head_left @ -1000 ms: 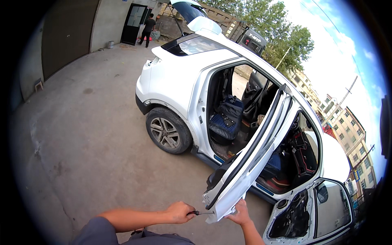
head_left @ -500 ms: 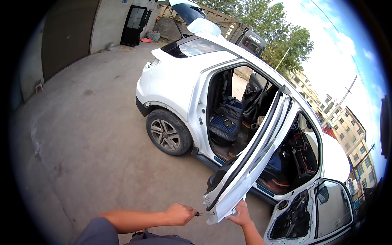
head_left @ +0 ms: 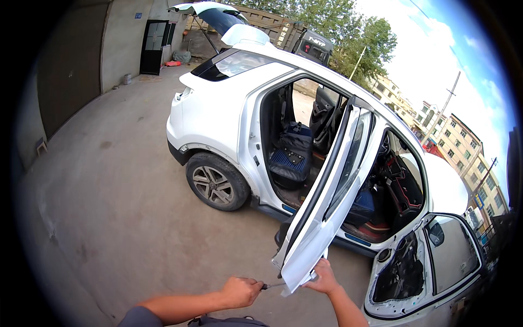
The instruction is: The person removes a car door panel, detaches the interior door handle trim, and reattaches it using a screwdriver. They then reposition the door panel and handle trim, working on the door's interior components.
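My left hand [head_left: 242, 291] is closed around a screwdriver [head_left: 274, 285]. The dark end of its grip shows past my fingers, and its thin shaft points right, with the tip at the lower rear edge of a white car's open rear door [head_left: 314, 245]. On the outer side of that door, my right hand [head_left: 325, 277] is closed on a white part that looks like the door handle [head_left: 312, 276]. My fingers partly hide this part, so I cannot tell whether it sits fully against the panel.
The white car [head_left: 218, 103] stands ahead with its tailgate [head_left: 210, 12] raised. To the right, the front door [head_left: 400, 272] hangs open, its inner panel off. A rear wheel [head_left: 215, 182] stands on the concrete ground [head_left: 125, 218]. A truck [head_left: 313, 46] is behind the car.
The view has shifted, so the car sits further left and the front door further right. My hands keep their places at the rear door, screwdriver still held.
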